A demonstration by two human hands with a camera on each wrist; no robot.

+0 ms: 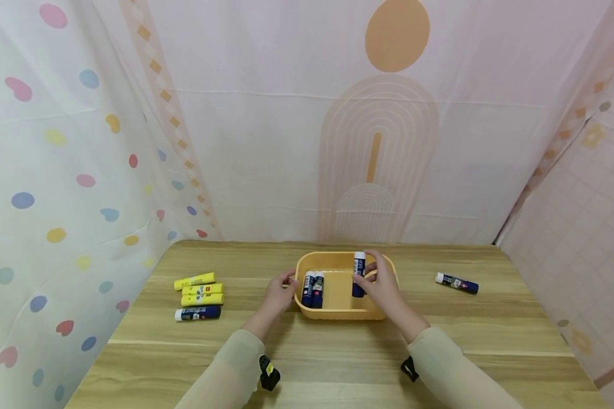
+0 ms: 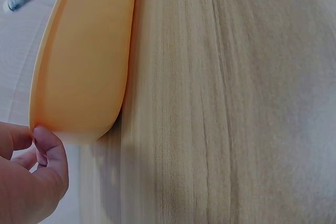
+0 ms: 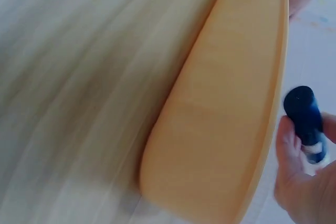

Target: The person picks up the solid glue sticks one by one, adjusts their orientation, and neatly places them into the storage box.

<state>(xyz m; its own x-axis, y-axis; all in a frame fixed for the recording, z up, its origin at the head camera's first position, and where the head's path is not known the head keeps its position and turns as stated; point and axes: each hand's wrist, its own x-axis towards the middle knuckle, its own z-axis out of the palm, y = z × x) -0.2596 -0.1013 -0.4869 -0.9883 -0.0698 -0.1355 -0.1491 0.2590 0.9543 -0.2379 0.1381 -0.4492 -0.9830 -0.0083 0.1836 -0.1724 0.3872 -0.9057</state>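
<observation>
In the head view, your left hand (image 1: 280,292) pinches the orange tray (image 1: 337,316) at its left rim. Your right hand (image 1: 381,282) has thumb and fingers closed around one upright blue glue stick (image 1: 358,288), over the tray's right half. Two navy glue sticks (image 1: 307,291) lie inside, at the tray's left; three yellow glue sticks (image 1: 203,289) and one dark stick (image 1: 198,313) lie left of it, one separate stick (image 1: 456,283) right of it. In the left wrist view, your thumb is bent upon the tray's rim. In the right wrist view, you grip the blue glue stick above this rim.
</observation>
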